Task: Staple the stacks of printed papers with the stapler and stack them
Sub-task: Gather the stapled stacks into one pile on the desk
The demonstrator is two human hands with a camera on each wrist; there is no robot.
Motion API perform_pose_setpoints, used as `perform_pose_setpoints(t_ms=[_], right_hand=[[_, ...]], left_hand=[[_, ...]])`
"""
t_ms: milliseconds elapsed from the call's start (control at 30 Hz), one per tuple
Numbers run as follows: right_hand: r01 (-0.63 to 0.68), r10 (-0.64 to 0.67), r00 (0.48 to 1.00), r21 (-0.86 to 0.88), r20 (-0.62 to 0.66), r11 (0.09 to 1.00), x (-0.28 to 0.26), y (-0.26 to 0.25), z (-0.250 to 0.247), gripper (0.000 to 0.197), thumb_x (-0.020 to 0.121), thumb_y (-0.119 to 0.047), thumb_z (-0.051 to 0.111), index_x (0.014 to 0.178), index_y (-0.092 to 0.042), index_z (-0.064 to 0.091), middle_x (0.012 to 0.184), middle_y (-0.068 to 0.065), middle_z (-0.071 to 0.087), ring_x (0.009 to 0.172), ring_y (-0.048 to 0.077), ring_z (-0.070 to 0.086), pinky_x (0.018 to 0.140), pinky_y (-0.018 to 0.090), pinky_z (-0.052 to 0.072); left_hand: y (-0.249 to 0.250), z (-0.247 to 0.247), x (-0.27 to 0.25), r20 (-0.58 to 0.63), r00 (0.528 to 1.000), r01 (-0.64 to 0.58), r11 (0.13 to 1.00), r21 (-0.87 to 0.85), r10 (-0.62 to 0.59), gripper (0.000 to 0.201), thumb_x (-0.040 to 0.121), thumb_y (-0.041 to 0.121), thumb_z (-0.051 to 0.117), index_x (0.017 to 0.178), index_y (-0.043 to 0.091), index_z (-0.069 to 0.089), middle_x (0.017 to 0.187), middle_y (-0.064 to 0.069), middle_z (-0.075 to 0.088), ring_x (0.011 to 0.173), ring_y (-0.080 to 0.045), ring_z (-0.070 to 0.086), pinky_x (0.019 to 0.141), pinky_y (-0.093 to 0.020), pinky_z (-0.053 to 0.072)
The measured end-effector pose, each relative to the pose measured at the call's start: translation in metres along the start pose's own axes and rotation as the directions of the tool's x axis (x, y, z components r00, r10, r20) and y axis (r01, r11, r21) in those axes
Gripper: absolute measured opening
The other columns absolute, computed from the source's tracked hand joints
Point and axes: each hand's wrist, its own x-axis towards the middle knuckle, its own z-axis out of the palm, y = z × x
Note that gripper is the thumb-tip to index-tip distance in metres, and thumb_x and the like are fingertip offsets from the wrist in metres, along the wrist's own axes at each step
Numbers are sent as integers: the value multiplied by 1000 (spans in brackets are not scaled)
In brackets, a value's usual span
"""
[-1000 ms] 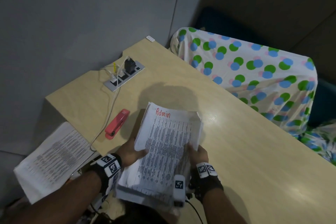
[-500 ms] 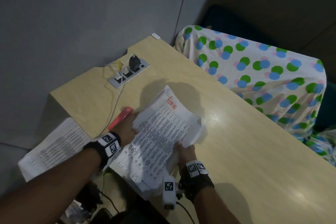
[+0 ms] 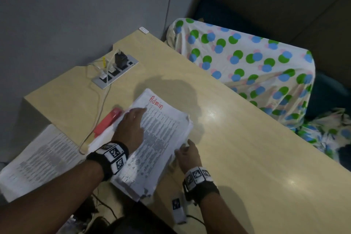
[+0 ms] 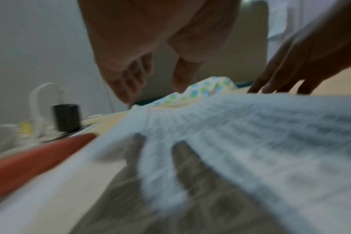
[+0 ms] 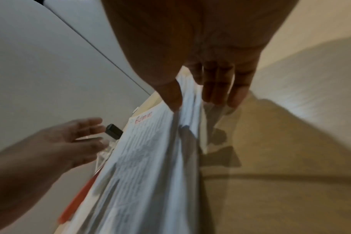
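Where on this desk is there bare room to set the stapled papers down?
Bare desk lies right of the paper stack, up to the dotted cloth. Left of the stack is crowded: stapler, cable, power strip.

One legible marking found. The word "Admin" is handwritten in red at the top edge of the uppermost sheet of the paper stack (image 3: 159,135) on the tabletop (image 3: 247,157); it reads clearly in the head view. In the right wrist view the same red word appears on the stack (image 5: 142,158), blurred and only partly readable. The printed body text below it, set in dense columns, is too small and blurred to read. A second printed sheet (image 3: 43,159) at the left carries lines of text, also illegible. The wrist bands (image 3: 114,154) bear black-and-white square coded markers, with no readable characters.
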Motion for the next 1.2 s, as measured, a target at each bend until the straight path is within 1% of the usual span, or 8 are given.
perform_pose_setpoints(t_ms=[167, 367, 533, 800, 900, 1033, 1133, 1200], right_hand=[[107, -97, 953, 16, -286, 994, -20, 71, -66, 46, 95, -27, 58, 138, -14, 50, 124, 9, 60, 113, 25, 57, 89, 27, 43], [-192, 88, 864, -164, -495, 968, -35, 179, -173, 59, 97, -25, 52, 150, -8, 32, 151, 18, 40, 135, 38, 40, 111, 45, 36], [-318, 133, 861, -317, -491, 894, -56, 249, -220, 62, 100, -31, 44, 151, -2, 23, 160, 16, 21, 148, 30, 21, 121, 37, 18], [-248, 88, 953, -580, -290, 776, -58, 232, -133, 77, 97, -56, 20, 155, -12, -4, 162, 13, -17, 148, 39, -15, 119, 59, -2], [131, -159, 987, -675, 20, 727, -61, 189, -70, 88, 84, -63, 5, 155, -12, -1, 162, 13, -14, 149, 37, -13, 118, 60, -5], [674, -440, 737, -606, 513, 423, -91, 152, 13, 73, 89, -55, 27, 150, -16, 32, 161, 15, 19, 149, 37, 13, 116, 65, 7], [732, -430, 679, -503, 596, 460, -101, 147, 22, 62, 91, -35, 56, 147, -13, 40, 158, 16, 28, 149, 36, 12, 118, 62, 1], [781, -477, 602, -346, 641, 521, -102, 144, -4, 44, 89, -25, 59, 132, -18, 61, 137, 15, 57, 132, 33, 48, 115, 53, 29]], left_hand=[[34, 52, -32, 305, 910, -218, 949, -226, 282, 34, 88, 3, 53, 116, 21, 58, 125, 3, 55, 118, -13, 50, 105, -39, 42], [71, 117, -70, 477, 802, -255, 929, -270, 359, 32, 89, 5, 52, 116, 19, 59, 131, 2, 50, 115, -6, 46, 101, -20, 35], [78, 144, -91, 510, 784, -228, 929, -292, 353, 42, 85, 5, 57, 113, 37, 58, 135, 5, 46, 125, -15, 48, 108, -41, 40], [76, 131, -113, 239, 959, -97, 971, -218, 150, 40, 88, -7, 49, 117, 16, 62, 121, -12, 63, 111, -30, 59, 94, -35, 45], [56, 131, -125, 290, 952, -10, 957, -289, 97, 46, 88, -9, 45, 113, 24, 64, 122, -11, 63, 112, -29, 59, 100, -41, 46], [45, 128, -138, 316, 948, 89, 928, -363, 33, 44, 92, -5, 39, 109, 29, 62, 122, 2, 61, 108, -13, 58, 102, -35, 45], [40, 127, -148, 327, 942, 34, 953, -302, 70, 40, 92, -5, 40, 116, 20, 61, 125, 6, 60, 115, -7, 54, 97, -10, 37], [33, 127, -157, 316, 938, -53, 960, -273, 142, 41, 89, -8, 44, 116, 16, 63, 128, 7, 58, 118, -3, 51, 101, -8, 35]])
